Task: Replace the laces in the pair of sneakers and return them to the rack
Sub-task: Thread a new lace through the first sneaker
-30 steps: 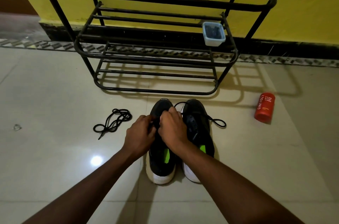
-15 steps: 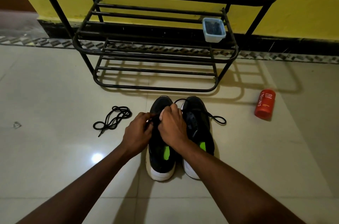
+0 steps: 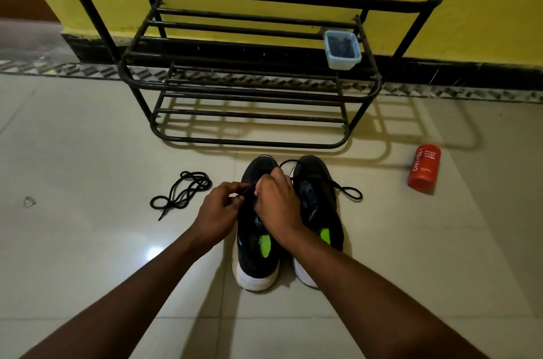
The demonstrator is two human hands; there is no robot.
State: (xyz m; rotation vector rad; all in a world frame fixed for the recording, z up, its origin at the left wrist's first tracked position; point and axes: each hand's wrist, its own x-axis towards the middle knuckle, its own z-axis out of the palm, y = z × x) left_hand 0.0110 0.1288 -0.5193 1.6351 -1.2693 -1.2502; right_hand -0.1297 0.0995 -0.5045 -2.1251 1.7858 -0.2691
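Lacing of the left sneaker [image 3: 255, 256] is the step in hand — it stands on the floor [image 3: 88, 241] beside the right sneaker [image 3: 320, 206], toes toward the rack [image 3: 249, 142]. Fingers of my left hand [image 3: 219, 214] pinch the end of a black lace [image 3: 245, 193]; my right hand [image 3: 277, 203] curls over the toe end, its hold hidden. Next, I judge, the tip must find an eyelet and be drawn snug.

Black sneakers [image 3: 318, 200], black rack [image 3: 252, 91], red bottle [image 3: 424, 169], yellow wall [image 3: 493, 6].
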